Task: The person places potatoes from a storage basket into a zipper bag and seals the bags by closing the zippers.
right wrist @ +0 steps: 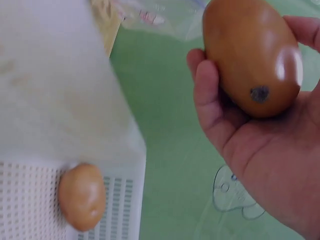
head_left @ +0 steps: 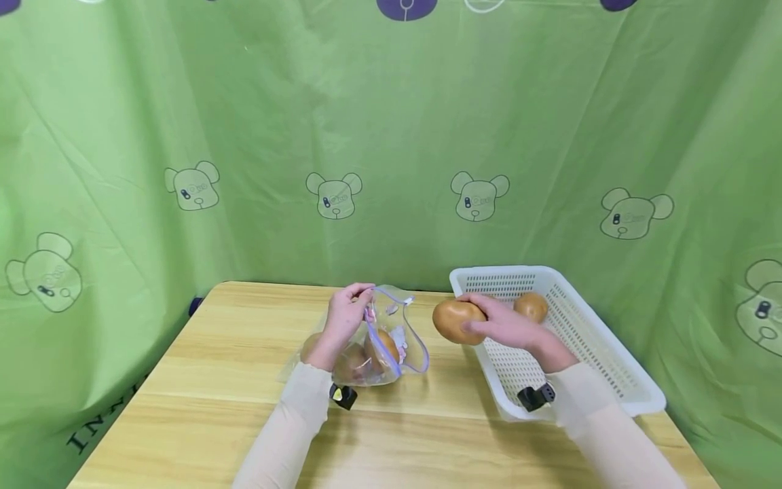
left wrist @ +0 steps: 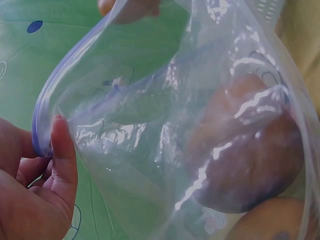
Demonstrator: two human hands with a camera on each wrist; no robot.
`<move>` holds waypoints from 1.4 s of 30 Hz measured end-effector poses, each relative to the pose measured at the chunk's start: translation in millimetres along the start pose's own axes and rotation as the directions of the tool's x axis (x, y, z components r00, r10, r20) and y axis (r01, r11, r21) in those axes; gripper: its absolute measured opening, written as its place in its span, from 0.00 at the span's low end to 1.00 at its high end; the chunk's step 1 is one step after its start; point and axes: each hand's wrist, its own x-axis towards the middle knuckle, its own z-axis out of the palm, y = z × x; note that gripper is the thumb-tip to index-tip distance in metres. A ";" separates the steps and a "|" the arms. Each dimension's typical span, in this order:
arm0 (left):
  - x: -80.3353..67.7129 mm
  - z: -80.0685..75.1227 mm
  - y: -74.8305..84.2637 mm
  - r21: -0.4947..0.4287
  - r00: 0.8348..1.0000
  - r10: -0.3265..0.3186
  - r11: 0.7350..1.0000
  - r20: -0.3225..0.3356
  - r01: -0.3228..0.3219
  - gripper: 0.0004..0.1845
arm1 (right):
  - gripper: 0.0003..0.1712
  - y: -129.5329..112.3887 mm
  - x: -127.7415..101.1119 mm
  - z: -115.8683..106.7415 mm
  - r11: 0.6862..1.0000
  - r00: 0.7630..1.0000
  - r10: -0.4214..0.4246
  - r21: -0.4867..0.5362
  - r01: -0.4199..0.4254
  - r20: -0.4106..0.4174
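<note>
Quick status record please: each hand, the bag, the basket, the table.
left hand: pinches the rim of the bag, holding its mouth open
right hand: grips a brown potato between bag and basket
bag: clear zip bag on the table, brown potatoes inside; count unclear
basket: white, perforated, at the table's right; one potato in basket
table: light wood, green printed cloth behind
</note>
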 end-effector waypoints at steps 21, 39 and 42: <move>0.1 1.2 6.1 -0.053 1.000 -0.014 0.998 0.027 0.016 0.13 | 0.31 -38.6 27.8 51.5 0.990 0.989 -0.031 0.139 0.011 0.143; -0.2 4.9 12.8 -0.022 1.000 0.011 1.000 0.019 -0.010 0.13 | 0.40 -54.0 42.3 66.9 0.997 0.997 0.073 0.017 -0.073 0.002; -0.1 5.3 12.6 -0.014 1.000 0.016 1.000 0.017 -0.016 0.13 | 0.39 -54.3 44.2 69.6 0.997 0.996 0.077 -0.001 -0.077 -0.035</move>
